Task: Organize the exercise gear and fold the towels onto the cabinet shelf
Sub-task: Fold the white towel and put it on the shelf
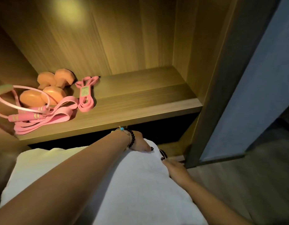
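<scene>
**Both hands on the towel below the shelf**

A wide white terry towel (134,184) lies below the wooden cabinet shelf (140,101). Left hand (140,142) and right hand (176,169) both pinch its far edge. Orange dumbbells (49,88) and pink resistance bands (85,95) sit at the shelf's left.

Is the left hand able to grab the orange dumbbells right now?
Probably not straight away. The left hand is low on the white towel, and a pink skipping rope and bands lie in front of the dumbbells on the shelf.
</scene>
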